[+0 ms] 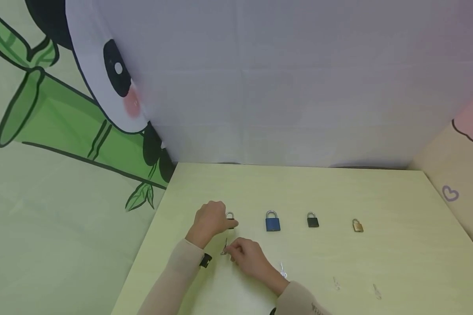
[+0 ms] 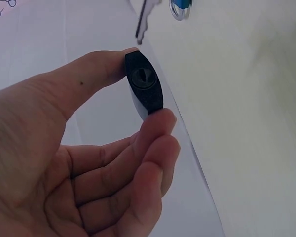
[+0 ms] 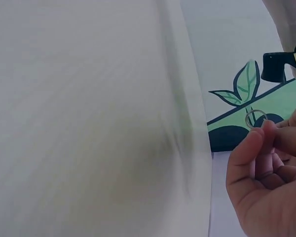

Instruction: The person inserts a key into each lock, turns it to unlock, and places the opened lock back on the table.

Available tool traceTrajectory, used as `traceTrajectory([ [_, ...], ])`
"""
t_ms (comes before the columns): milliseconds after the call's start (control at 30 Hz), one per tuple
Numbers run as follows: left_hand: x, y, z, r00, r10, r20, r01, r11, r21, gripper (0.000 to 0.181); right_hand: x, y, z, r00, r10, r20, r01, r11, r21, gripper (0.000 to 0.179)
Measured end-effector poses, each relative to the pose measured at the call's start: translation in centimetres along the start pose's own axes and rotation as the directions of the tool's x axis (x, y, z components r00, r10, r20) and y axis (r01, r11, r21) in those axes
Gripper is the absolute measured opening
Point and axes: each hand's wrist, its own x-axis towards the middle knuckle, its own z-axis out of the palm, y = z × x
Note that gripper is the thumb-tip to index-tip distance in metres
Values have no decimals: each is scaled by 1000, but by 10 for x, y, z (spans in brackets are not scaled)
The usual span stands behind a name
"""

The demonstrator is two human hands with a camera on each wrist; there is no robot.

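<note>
My left hand (image 1: 211, 221) pinches a black padlock (image 2: 144, 81) between thumb and fingers. In the left wrist view the padlock's keyhole faces the camera, and a silver key (image 2: 145, 22) is close above it, with a gap between them. In the head view the padlock's shackle shows past the left thumb. My right hand (image 1: 249, 258) pinches the key by its head, just below the left hand, blade pointing up. A key ring (image 3: 256, 118) stands out from the right fingertips in the right wrist view.
To the right, in a row on the pale table (image 1: 236, 183), stand a blue padlock (image 1: 273, 224), another black padlock (image 1: 313, 220) and a brass padlock (image 1: 358, 225). Nearer lie keys (image 1: 283, 270), more keys (image 1: 336, 284) and a further set of keys (image 1: 377, 292). A printed cloth wall (image 1: 284, 87) rises behind.
</note>
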Motion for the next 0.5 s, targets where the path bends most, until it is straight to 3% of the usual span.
traceTrajectory([
  [200,-2,6,-2,1000,21,-4,-21,1000,10,53,6,0,-9,998,62,27,-65,993,100,23],
  [500,-4,10,-3,999,32,-24,-32,999,16,52,12,-1,-17,995,85,46,-92,976,196,29],
])
